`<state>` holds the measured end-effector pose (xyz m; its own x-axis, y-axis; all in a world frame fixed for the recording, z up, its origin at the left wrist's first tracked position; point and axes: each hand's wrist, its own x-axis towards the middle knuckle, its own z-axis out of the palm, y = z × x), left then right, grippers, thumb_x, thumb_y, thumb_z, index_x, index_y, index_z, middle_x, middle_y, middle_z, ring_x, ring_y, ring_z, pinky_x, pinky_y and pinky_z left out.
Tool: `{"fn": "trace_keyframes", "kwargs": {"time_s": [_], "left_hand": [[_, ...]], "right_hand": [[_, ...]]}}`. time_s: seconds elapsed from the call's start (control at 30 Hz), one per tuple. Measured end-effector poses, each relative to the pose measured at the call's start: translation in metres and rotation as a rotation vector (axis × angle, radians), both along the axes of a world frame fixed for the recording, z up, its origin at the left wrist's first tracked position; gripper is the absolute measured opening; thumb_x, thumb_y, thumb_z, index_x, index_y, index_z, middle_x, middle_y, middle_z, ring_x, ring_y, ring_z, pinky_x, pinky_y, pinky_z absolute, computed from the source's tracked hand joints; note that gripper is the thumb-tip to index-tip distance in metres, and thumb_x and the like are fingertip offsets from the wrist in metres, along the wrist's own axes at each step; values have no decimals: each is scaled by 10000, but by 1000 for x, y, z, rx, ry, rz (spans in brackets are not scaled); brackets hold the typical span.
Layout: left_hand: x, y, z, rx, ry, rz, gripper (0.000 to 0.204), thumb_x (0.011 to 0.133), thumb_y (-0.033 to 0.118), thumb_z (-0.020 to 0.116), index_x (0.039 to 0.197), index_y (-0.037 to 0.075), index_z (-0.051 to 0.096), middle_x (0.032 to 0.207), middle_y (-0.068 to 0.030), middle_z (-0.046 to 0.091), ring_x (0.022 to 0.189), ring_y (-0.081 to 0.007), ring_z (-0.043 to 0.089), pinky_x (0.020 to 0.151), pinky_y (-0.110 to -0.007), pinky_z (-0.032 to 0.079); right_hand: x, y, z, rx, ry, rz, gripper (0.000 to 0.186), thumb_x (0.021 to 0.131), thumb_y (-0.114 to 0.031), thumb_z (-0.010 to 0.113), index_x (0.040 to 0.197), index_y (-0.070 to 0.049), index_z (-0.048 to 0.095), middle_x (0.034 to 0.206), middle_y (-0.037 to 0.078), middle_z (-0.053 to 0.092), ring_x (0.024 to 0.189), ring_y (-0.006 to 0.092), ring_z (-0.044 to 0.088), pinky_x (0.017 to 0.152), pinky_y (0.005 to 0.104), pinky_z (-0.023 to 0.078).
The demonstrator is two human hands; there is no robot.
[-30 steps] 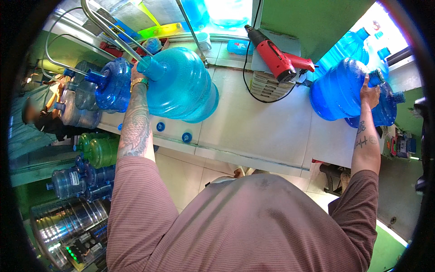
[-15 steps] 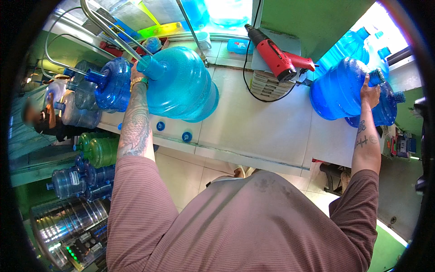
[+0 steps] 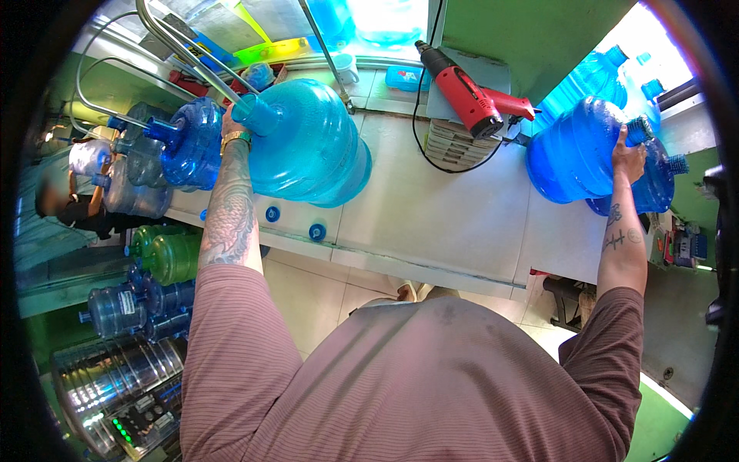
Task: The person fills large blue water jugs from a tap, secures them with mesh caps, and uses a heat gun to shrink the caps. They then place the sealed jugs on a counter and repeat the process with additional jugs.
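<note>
At the neck of a large turquoise water jug (image 3: pixel 304 138) on the counter, my left hand (image 3: pixel 229 125) is closed against the rim's left side, its fingers mostly hidden. Steel filler pipes (image 3: pixel 202 68) come down to that jug's mouth. Out to the right, my right hand (image 3: pixel 629 160) wraps round the neck of a blue water jug (image 3: pixel 573 154), which stands upright on the counter. A second, darker blue jug (image 3: pixel 660 181) stands partly behind it. Two blue caps, a nearer cap (image 3: pixel 317 232) and another cap (image 3: pixel 272 214), lie near the counter's front edge.
A red heat gun (image 3: pixel 469 92) with a black cord rests on a stack at the back of the tiled counter (image 3: pixel 431 208). More blue jugs (image 3: pixel 191 142) stand left, green jugs (image 3: pixel 171 258) lower. A co-worker (image 3: pixel 73 208) is at far left, beside a clear jug (image 3: pixel 91 157).
Both my hands and the jugs they hold stay in place. At far left the co-worker's arms and the clear jug there have shifted slightly.
</note>
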<state>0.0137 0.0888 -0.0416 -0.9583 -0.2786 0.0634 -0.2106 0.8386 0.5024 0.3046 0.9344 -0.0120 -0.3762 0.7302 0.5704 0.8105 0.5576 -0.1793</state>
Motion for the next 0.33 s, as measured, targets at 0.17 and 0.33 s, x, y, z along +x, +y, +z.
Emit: {"fn": "trace_keyframes", "kwargs": {"time_s": [0.17, 0.33], "left_hand": [[0, 0, 0, 6, -14, 6, 579, 827, 577, 600, 1249, 185, 662, 1214, -210, 668, 1145, -413, 623, 938, -503, 504], [0, 3, 2, -21, -18, 20, 611, 823, 603, 585, 1268, 189, 652, 1234, -210, 660, 1154, -411, 620, 959, -502, 496]], "right_hand": [[0, -2, 1, -21, -14, -13, 995, 865, -789, 404, 1367, 63, 508, 1361, 254, 556, 1261, 382, 548, 1043, 510, 435], [-1, -2, 4, -46, 0, -10, 996, 862, -789, 418, 1379, 59, 496, 1374, 250, 547, 1268, 378, 544, 1041, 521, 434]]}}
